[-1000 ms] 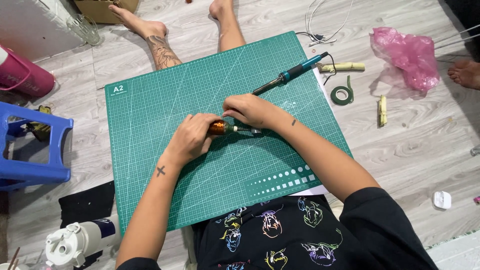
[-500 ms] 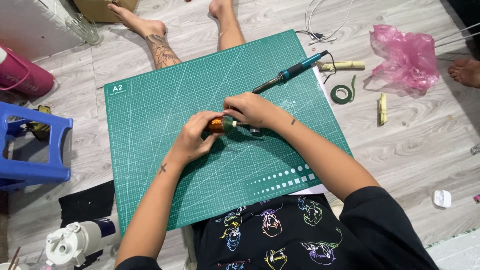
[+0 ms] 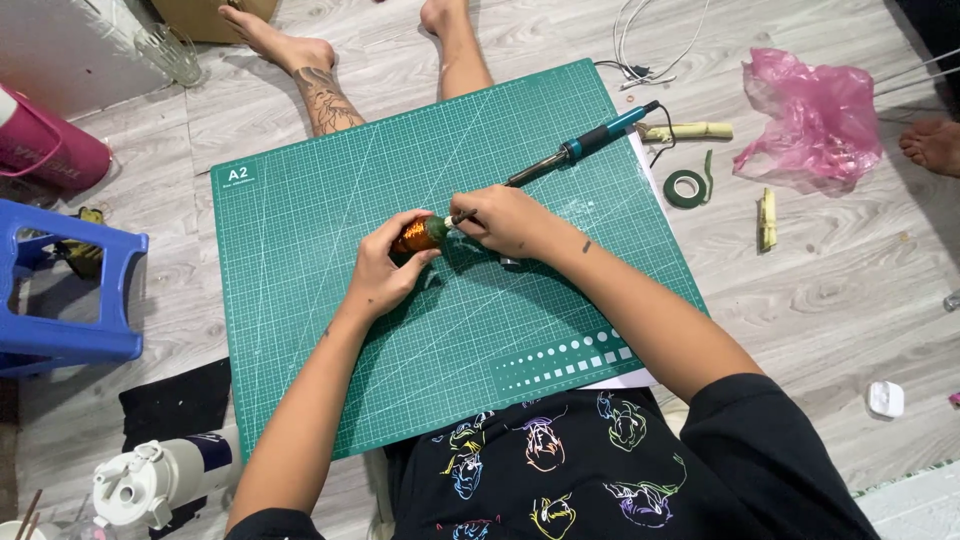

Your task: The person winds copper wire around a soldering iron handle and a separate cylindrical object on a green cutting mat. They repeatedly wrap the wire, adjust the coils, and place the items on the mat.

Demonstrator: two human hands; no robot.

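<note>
Over the middle of a green cutting mat (image 3: 300,270), my left hand (image 3: 385,268) holds a small orange, shiny wrapped object (image 3: 420,235) by its body. My right hand (image 3: 505,218) pinches a thin stem or wire at the object's right end, fingers closed around it. The two hands meet just above the mat. A blue-handled soldering iron (image 3: 590,145) lies on the mat's far right part, its metal tip pointing toward my right hand.
A roll of green tape (image 3: 686,188), pale stick pieces (image 3: 690,131) and a pink plastic bag (image 3: 812,115) lie on the wooden floor to the right. A blue stool (image 3: 70,300) stands left. A white bottle (image 3: 160,480) lies near left. Another person's foot (image 3: 930,145) is at far right.
The orange object has turned in my hands and lifted slightly; my right hand shifted from covering it to pinching its right end. Both hands stay at the mat's middle.
</note>
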